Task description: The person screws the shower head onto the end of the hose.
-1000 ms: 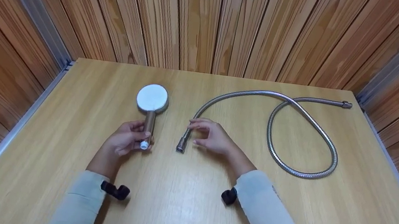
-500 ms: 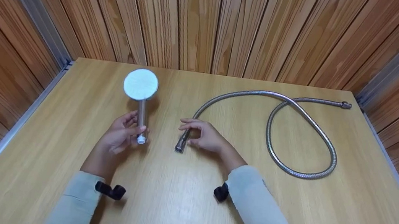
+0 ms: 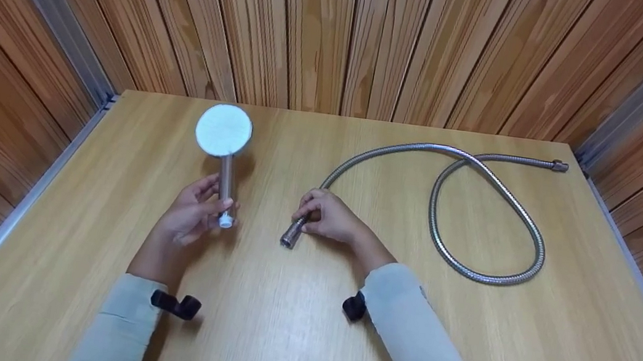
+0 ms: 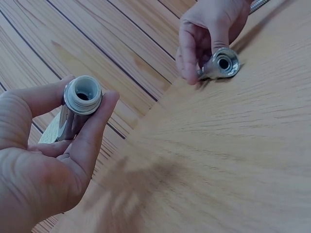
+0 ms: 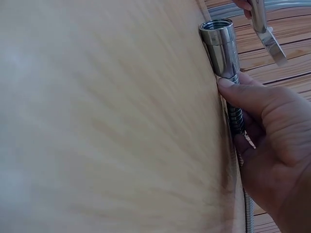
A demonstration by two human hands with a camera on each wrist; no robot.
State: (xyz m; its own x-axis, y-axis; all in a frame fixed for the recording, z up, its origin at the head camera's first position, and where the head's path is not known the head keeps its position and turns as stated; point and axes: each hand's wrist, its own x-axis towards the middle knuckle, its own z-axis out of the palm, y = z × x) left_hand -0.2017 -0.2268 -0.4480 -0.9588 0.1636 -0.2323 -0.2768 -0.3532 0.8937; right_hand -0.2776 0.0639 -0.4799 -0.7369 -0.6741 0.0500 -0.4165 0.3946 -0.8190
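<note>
My left hand (image 3: 191, 213) grips the handle of a shower head (image 3: 224, 130) with a round white face and a metallic handle. The white threaded end (image 4: 83, 94) of that handle points toward the left wrist camera, between thumb and fingers. A flexible metal shower hose (image 3: 491, 187) lies on the table to the right. With thumb and fingers, my right hand (image 3: 332, 216) pinches the hose just behind its conical end fitting (image 3: 289, 238). The open, hollow mouth of the fitting (image 5: 217, 25) shows in the right wrist view. Shower head and hose are apart.
The hose crosses itself in a loop on the right of the wooden table (image 3: 288, 338), and its far end nut (image 3: 559, 166) lies near the back right corner. Wood-plank walls (image 3: 321, 37) stand behind and at both sides.
My left hand has lifted the shower head and moved it slightly left and away from me. My right hand has moved left and closed its fingers on the hose, where earlier they were apart.
</note>
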